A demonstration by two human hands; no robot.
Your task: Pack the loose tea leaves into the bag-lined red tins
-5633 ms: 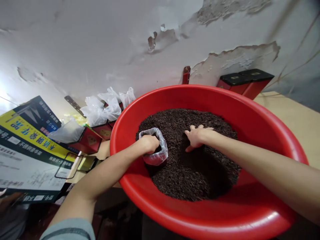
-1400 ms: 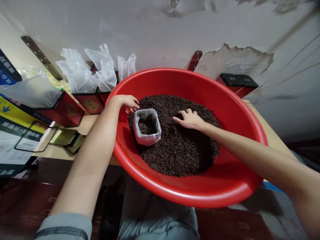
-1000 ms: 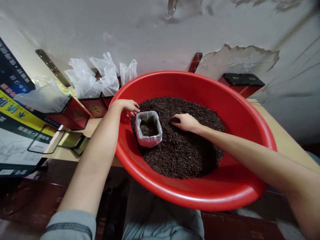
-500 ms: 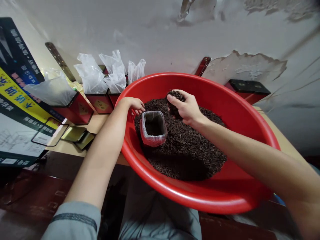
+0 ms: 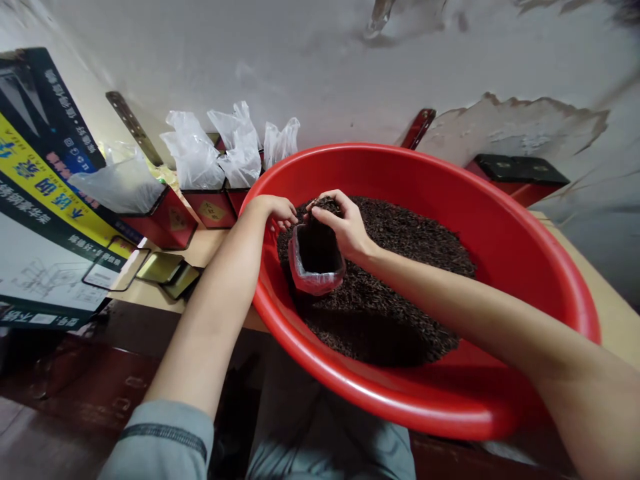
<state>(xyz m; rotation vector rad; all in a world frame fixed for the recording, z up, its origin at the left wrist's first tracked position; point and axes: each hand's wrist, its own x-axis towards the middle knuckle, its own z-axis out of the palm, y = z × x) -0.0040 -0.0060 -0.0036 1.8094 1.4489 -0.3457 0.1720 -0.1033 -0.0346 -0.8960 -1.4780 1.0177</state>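
Observation:
A wide red plastic basin [image 5: 540, 280] holds a heap of loose dark tea leaves [image 5: 400, 253]. On the left of the heap sits a small square red tin [image 5: 317, 283], lined with a clear plastic bag folded over its rim; its inside is dark. My right hand [image 5: 347, 230] is cupped around a clump of tea leaves, directly over the far edge of the tin's mouth. At the tin's far left corner, my left hand [image 5: 277, 212] hangs loosely with fingers bent and slightly apart, holding nothing that I can see.
Several red tins with plastic bags [image 5: 193, 157] standing out of them line the wall. Gold-coloured lids [image 5: 160, 268] and a thin black frame [image 5: 115, 263] lie by a printed cardboard box [image 5: 55, 220]. Black-topped red tins [image 5: 520, 170] stand behind the basin's right side.
My right hand has moved left with its tea leaves, from above the heap to over the tin. The tin tilts slightly differently; my left hand stays beside it. The view has shifted a little.

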